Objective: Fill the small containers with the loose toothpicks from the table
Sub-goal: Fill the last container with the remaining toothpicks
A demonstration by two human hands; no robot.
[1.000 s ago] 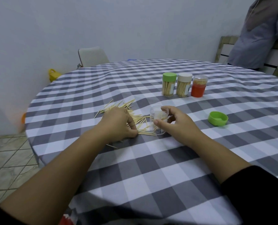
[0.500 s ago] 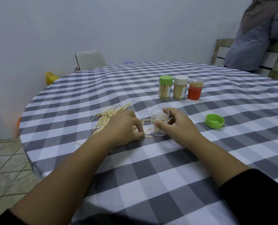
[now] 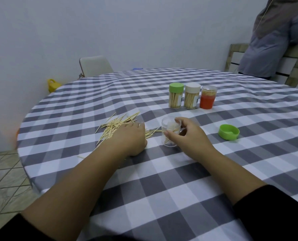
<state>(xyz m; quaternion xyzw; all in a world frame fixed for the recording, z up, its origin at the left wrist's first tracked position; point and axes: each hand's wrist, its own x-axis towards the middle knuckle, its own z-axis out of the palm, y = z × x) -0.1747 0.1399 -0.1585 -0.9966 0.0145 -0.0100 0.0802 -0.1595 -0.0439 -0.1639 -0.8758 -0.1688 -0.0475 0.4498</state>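
Observation:
Loose toothpicks lie in a pile on the checked tablecloth. My left hand rests on the pile's right end, palm down, fingers curled over some toothpicks. Just to the right stands a clear open container with a few toothpicks inside. My right hand grips it, thumb at the front and fingers round its far side. Its green lid lies upside down further right.
Three filled toothpick jars stand in a row behind: a green-lidded jar, a white-lidded jar and a red-bottomed jar. A person stands at the far right by a bench. A chair sits beyond the table's far edge.
My left hand slid a little left and forward over the toothpick pile. My right hand kept hold of the clear container. The camera tilted slightly.

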